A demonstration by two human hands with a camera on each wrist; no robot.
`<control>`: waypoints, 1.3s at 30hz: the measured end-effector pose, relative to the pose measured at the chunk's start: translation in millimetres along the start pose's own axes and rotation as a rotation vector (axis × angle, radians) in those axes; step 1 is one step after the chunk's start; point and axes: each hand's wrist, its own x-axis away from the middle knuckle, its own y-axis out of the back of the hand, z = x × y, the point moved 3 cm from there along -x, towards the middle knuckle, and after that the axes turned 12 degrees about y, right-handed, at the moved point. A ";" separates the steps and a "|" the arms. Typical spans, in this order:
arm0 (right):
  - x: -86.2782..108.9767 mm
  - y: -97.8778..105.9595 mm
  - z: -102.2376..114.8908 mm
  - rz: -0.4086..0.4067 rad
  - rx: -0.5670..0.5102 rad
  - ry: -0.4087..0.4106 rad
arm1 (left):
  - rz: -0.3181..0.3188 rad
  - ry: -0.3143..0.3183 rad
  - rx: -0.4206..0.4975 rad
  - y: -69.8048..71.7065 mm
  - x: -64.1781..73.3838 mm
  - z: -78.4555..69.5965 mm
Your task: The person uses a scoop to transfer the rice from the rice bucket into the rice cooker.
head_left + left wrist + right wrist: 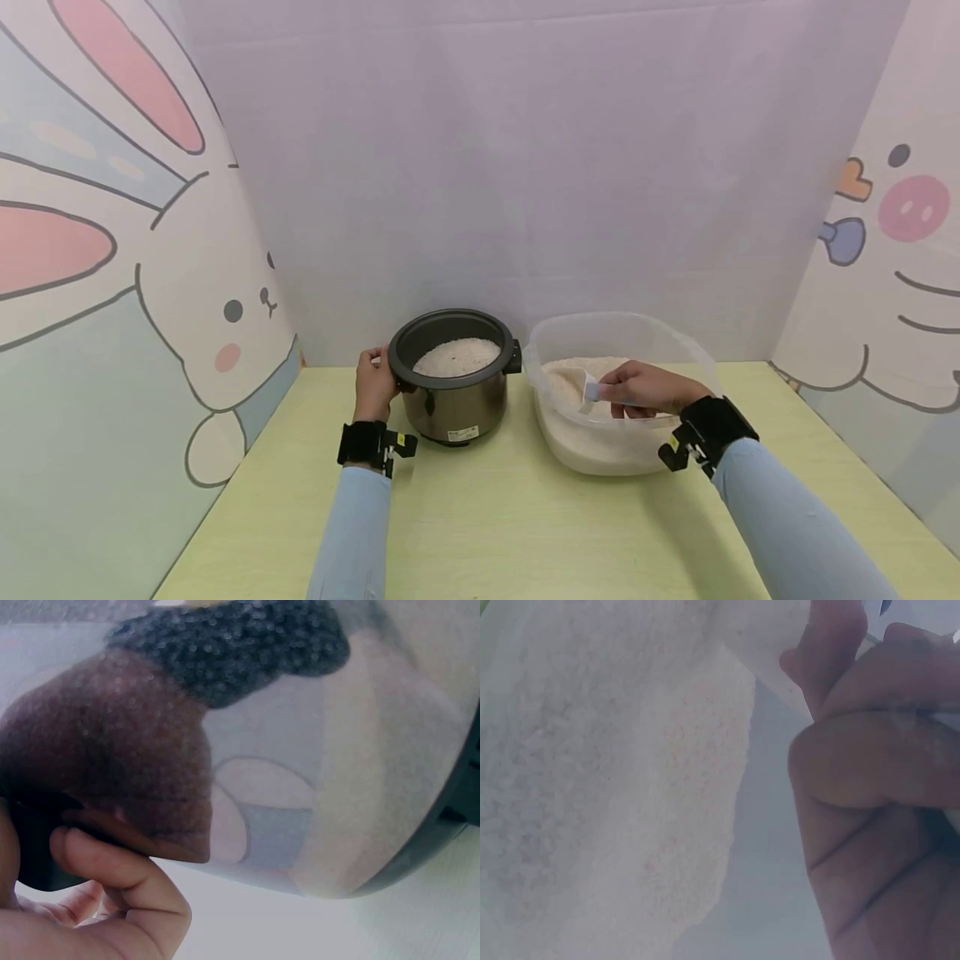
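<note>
White plastic scoop [588, 382], pinched by the right hand [651, 388], sits in grainy rice [600, 364] inside a translucent rounded tub [622, 331] near the worktop's [525, 533] far edge, the left hand [372, 387] gripping a glossy dark cooker's [468, 404] handle [41, 851].

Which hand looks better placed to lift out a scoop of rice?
Probably the right hand: it holds the white scoop in the clear plastic tub among the rice. The left hand grips the rice cooker's side handle.
</note>
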 end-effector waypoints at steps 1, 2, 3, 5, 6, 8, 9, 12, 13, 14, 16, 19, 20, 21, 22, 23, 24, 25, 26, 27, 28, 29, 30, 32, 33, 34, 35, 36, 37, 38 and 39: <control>0.2 -0.1 0.2 -0.002 -0.013 0.002 | 0.000 -0.001 -0.001 0.2 0.0 0.1; 0.5 0.1 0.5 -0.005 -0.027 0.006 | 0.000 -0.002 0.000 0.3 0.0 0.2; 0.9 0.3 0.8 -0.006 -0.038 0.014 | 0.002 -0.002 0.001 0.3 -0.1 0.2; 1.5 1.1 1.1 -0.007 -0.062 0.028 | 0.004 0.000 0.000 0.5 -0.3 0.5; 1.8 1.8 1.1 -0.007 -0.075 0.037 | 0.006 0.002 0.001 0.4 -0.5 0.5; 2.5 3.0 1.1 -0.010 -0.104 0.051 | 0.008 0.008 0.005 0.1 -0.8 0.6; 2.8 3.8 0.8 -0.012 -0.121 0.054 | 0.009 0.012 0.006 -0.1 -0.9 0.8; 3.4 5.7 0.5 -0.012 -0.179 0.064 | 0.010 0.022 0.009 0.0 -0.9 1.0; 3.8 6.4 0.4 -0.015 -0.198 0.065 | 0.010 0.023 0.008 0.0 -0.8 1.0; 4.2 7.1 0.3 -0.016 -0.216 0.073 | 0.011 0.024 0.006 0.0 -0.7 0.9; 5.1 8.6 -0.4 -0.024 -0.249 0.084 | 0.010 0.023 0.004 0.2 -0.1 0.5; 7.3 10.8 -0.2 -0.049 -0.282 0.101 | 0.010 0.016 0.000 0.1 0.9 -0.9; 8.0 11.2 0.1 -0.058 -0.290 0.107 | 0.011 0.014 0.000 0.1 1.0 -1.2; 8.7 11.6 0.4 -0.069 -0.294 0.110 | 0.011 0.012 0.000 0.2 1.1 -1.4; 9.5 11.8 1.2 -0.079 -0.297 0.112 | 0.012 0.011 0.000 0.1 1.2 -1.5; 10.1 11.9 2.2 -0.092 -0.296 0.114 | 0.014 0.009 0.002 0.0 1.3 -1.6; 10.6 12.0 3.2 -0.104 -0.296 0.114 | 0.017 0.008 0.005 0.1 1.3 -1.4; 11.1 12.0 4.2 -0.120 -0.294 0.109 | 0.019 0.008 0.006 0.1 1.2 -1.1; 11.6 12.1 5.0 -0.134 -0.285 0.104 | 0.021 0.009 0.007 0.1 1.3 -0.9; 11.9 12.6 5.7 -0.154 -0.279 0.092 | 0.024 0.011 0.010 0.1 1.5 -0.8; 12.2 12.8 6.9 -0.175 -0.276 0.080 | 0.028 0.011 0.012 0.0 1.5 -0.5; 12.3 13.1 7.9 -0.195 -0.271 0.067 | 0.030 0.012 0.013 0.1 1.6 -0.4; 12.1 13.4 9.3 -0.212 -0.272 0.055 | 0.031 0.014 0.013 0.2 1.5 -0.4; 11.2 14.2 11.9 -0.249 -0.275 0.034 | 0.031 0.011 0.012 0.4 1.7 -0.4; 10.2 14.5 13.8 -0.268 -0.282 0.025 | 0.031 0.009 0.011 0.4 1.4 -0.5; 9.0 14.5 16.0 -0.281 -0.284 0.022 | 0.030 0.007 0.012 0.5 1.3 -0.8; 7.6 14.5 18.1 -0.293 -0.287 0.021 | 0.028 0.005 0.013 0.6 1.4 -1.3; 6.1 14.1 20.7 -0.305 -0.289 0.024 | 0.028 0.004 0.015 0.8 1.5 -1.6; 4.4 13.5 23.6 -0.319 -0.292 0.027 | 0.028 0.004 0.016 0.9 1.5 -1.9; 2.6 12.7 27.1 -0.330 -0.293 0.036 | 0.028 0.005 0.018 1.0 1.4 -2.0; 0.6 11.9 30.6 -0.343 -0.295 0.044 | 0.029 0.007 0.020 1.0 1.1 -1.9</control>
